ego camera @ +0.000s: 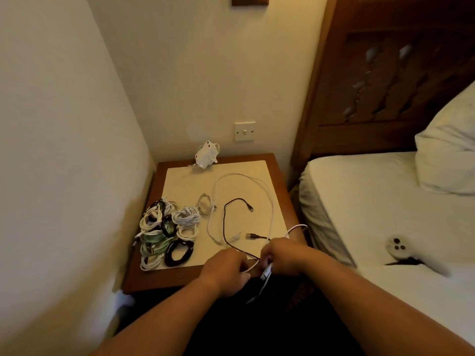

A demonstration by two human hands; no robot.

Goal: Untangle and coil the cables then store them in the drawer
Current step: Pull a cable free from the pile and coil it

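Note:
A long white cable (pixel 259 182) loops loosely across the bedside table (pixel 144 276). A thin black cable (pixel 225 222) crosses it. Both run to the table's front edge, where my hands meet. My left hand (pixel 226 268) pinches the white cable there. My right hand (pixel 282 258) grips the same cable, and its white plug end (pixel 264 274) hangs down below the fingers. Several coiled cables (pixel 167 233), white, green and black, lie heaped on the table's left side. No drawer shows in the head view.
A white power adapter (pixel 205 156) sits at the table's back edge under a wall switch (pixel 244 131). The bed (pixel 385 201) with a pillow stands close on the right; a small white device (pixel 397 246) lies on it. A wall bounds the left.

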